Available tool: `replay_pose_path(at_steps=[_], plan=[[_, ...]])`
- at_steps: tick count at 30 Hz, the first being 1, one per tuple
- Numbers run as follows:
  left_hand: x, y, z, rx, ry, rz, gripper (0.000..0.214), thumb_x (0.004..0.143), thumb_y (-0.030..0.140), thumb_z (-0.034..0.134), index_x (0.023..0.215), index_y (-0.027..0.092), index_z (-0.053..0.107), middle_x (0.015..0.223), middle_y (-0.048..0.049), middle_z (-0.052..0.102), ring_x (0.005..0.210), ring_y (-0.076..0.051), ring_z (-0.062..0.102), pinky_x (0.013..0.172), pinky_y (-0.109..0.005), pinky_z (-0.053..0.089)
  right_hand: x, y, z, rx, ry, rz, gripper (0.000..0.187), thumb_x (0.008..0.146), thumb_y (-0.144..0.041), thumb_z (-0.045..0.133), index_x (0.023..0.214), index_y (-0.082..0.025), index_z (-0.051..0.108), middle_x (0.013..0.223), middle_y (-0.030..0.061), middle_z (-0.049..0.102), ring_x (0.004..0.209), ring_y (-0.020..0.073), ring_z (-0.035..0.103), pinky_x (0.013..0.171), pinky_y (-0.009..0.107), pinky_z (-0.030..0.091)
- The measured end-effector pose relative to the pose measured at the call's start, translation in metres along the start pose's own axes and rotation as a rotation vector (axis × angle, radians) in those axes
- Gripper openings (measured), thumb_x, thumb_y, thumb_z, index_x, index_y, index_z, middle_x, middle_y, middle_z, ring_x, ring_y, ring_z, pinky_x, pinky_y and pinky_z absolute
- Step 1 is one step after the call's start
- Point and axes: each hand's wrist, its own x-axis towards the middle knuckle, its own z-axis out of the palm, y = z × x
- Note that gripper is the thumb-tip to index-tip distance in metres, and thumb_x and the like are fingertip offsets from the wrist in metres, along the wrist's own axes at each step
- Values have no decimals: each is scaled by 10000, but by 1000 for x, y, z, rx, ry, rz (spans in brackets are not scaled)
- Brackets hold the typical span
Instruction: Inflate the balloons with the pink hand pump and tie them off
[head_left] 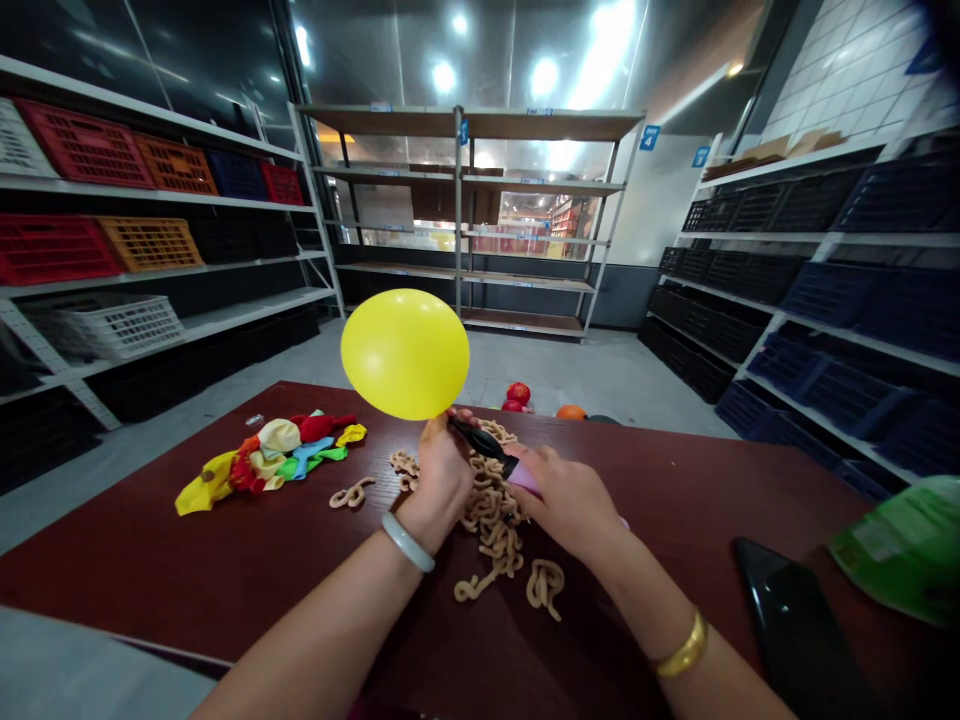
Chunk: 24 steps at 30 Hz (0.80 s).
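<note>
Left hand (442, 475): is closing its fingers tightly on the neck of the round yellow inflated rubber balloon (405, 352).
Right hand (568, 503): is curling shut around the small hand pump with black nozzle and lilac body (487, 445), its nozzle pointing at the balloon's neck.
Balloon position: is standing neck-down just above the left hand, over the far part of the desk.
Under the hands: beige looped plastic chain pieces (499, 530) are lying scattered.
Left of the hands: a pile of flat multi-coloured balloons (277, 455) is lying well apart.
Desk (225, 580): dark red-brown wood is carrying everything.
Near the right forearm: a flat black phone (795, 620) is lying beside a green plastic bag (907, 545).
</note>
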Motion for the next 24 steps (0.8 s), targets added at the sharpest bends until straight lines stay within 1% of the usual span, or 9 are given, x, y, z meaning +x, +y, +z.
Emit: replay_pose_path(at_steps=[3, 6, 9, 12, 15, 17, 19, 21, 24], plan=[[19, 18, -6, 25, 43, 15, 136, 853, 128, 541, 721, 162, 540, 697, -34, 653, 648, -125, 644, 703, -256, 518, 3, 10, 0, 52, 0, 35, 497, 932, -432, 509, 1414, -331, 443, 1182, 71, 643, 984, 249, 659, 806, 337, 447], [32, 29, -13, 61, 84, -14, 109, 845, 114, 557, 747, 161, 550, 730, -51, 680, 675, -133, 669, 717, -258, 523, 8, 29, 1, 45, 16, 149, 467, 947, -412, 480, 1392, -273, 449, 1172, 97, 661, 997, 260, 661, 799, 334, 438], [35, 30, -17, 101, 45, -55, 64, 817, 139, 595, 771, 161, 556, 741, -48, 684, 658, -134, 667, 678, -251, 514, 12, 52, 4, -32, -17, 260, 453, 950, -394, 470, 1376, -240, 455, 1153, 120, 674, 1016, 284, 662, 786, 346, 435], [32, 25, -17, 163, -2, -85, 88, 782, 177, 609, 746, 169, 529, 694, -27, 655, 593, -129, 633, 592, -235, 484, 14, 70, 9, -90, -88, 332, 466, 941, -390, 478, 1376, -226, 454, 1152, 139, 673, 1037, 302, 659, 796, 366, 437], [27, 22, -16, 212, -80, -115, 147, 747, 216, 616, 703, 183, 480, 642, -7, 606, 532, -116, 576, 506, -209, 424, 13, 81, 12, -118, -176, 365, 470, 906, -395, 524, 1344, -228, 489, 1141, 142, 674, 1052, 319, 651, 807, 383, 439], [23, 20, -16, 226, -158, -159, 191, 734, 238, 604, 667, 196, 430, 584, 15, 533, 479, -105, 504, 426, -184, 327, 13, 84, 12, -131, -212, 376, 466, 876, -387, 558, 1314, -233, 516, 1140, 143, 674, 1067, 328, 642, 815, 392, 440], [18, 20, -15, 217, -208, -221, 217, 730, 253, 574, 639, 206, 382, 529, 34, 434, 434, -97, 413, 376, -178, 215, 12, 86, 12, -130, -222, 394, 474, 855, -376, 578, 1306, -240, 522, 1144, 141, 673, 1078, 328, 637, 819, 395, 442], [14, 22, -14, 192, -214, -278, 223, 728, 263, 538, 620, 214, 349, 507, 43, 354, 417, -96, 345, 361, -186, 159, 11, 87, 10, -126, -220, 429, 470, 847, -382, 586, 1292, -239, 531, 1144, 142, 669, 1081, 321, 635, 812, 391, 447], [13, 29, -11, 176, -187, -300, 230, 741, 294, 492, 604, 221, 322, 510, 46, 300, 407, -95, 290, 354, -196, 153, 11, 89, 8, -139, -218, 466, 429, 847, -417, 605, 1219, -205, 574, 1146, 153, 658, 1087, 313, 631, 812, 383, 454]])
